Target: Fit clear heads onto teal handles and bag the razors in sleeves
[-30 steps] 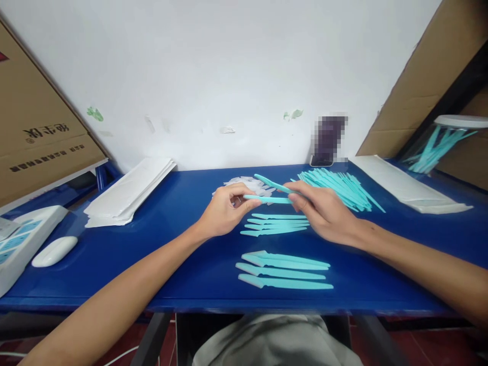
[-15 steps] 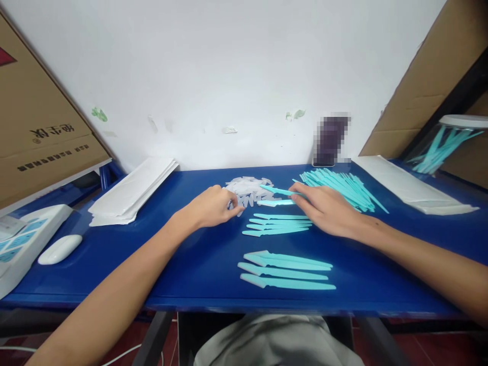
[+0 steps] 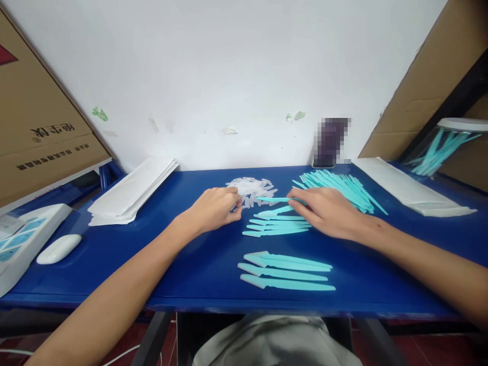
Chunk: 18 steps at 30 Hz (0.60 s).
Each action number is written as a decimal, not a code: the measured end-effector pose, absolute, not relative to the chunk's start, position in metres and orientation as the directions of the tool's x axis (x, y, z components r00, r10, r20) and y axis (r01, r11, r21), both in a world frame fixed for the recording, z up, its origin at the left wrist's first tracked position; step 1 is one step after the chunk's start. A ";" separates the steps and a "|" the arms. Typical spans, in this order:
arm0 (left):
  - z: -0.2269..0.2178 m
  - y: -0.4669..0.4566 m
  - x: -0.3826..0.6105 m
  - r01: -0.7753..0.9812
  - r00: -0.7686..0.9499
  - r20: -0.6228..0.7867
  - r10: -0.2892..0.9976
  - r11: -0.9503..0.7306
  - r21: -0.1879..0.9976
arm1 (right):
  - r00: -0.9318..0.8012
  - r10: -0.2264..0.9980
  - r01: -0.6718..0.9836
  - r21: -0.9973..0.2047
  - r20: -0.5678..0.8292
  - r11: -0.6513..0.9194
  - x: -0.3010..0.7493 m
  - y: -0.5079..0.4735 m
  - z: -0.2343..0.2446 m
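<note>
My right hand [image 3: 324, 209] pinches a turquoise eyebrow razor [image 3: 271, 199] by its handle, the blade end pointing left. Close by on the left, my left hand [image 3: 218, 208] is closed, fingertips curled together; what it may hold is hidden. Just behind the hands lies a heap of small translucent blade caps [image 3: 249, 187]. Beneath the held razor, several more razors [image 3: 280, 223] lie in a row, heads to the left. Nearer the table edge is another group of razors [image 3: 290, 284]. A large pile of razors [image 3: 341, 189] sits behind my right hand.
White flat packs [image 3: 131, 192] lie on the blue table [image 3: 183, 274] at left, with a white mouse [image 3: 59, 249] and a white device [image 3: 34, 239]. At right are another white pack [image 3: 412, 188] and a clear tub of razors [image 3: 438, 150]. A blurred phone-like object [image 3: 330, 142] leans on the wall.
My right hand has lowered the held razor slightly and levelled it. A loose razor under it now lies against the row. My left hand has shifted a little, its fingers curled more tightly.
</note>
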<state>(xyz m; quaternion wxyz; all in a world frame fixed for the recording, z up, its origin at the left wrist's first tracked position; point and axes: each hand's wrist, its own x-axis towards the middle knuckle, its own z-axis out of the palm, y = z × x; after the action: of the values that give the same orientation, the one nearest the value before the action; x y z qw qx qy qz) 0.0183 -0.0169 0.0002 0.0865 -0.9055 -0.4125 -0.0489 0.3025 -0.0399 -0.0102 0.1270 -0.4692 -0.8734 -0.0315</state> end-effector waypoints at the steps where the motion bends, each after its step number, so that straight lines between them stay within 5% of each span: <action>1: 0.001 -0.017 0.018 0.744 0.665 0.192 0.722 -0.662 -0.085 | -0.533 0.806 0.827 -0.045 0.258 0.561 0.303 -0.040 -0.011; 11: 0.001 -0.019 0.018 0.599 0.686 0.369 0.628 -0.774 0.204 | -0.600 0.749 0.786 0.033 0.281 0.617 0.304 -0.041 -0.010; 18: -0.009 -0.024 0.030 0.523 0.600 0.510 0.616 -0.785 0.332 | -0.592 0.747 0.744 -0.149 0.303 0.651 0.292 -0.050 -0.006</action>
<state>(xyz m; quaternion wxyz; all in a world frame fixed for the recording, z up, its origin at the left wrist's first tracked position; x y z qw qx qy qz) 0.0302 -0.0242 -0.0087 -0.0744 -0.8914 -0.3194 -0.3129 0.2924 -0.0503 -0.0064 0.1715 -0.4177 -0.8922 0.0033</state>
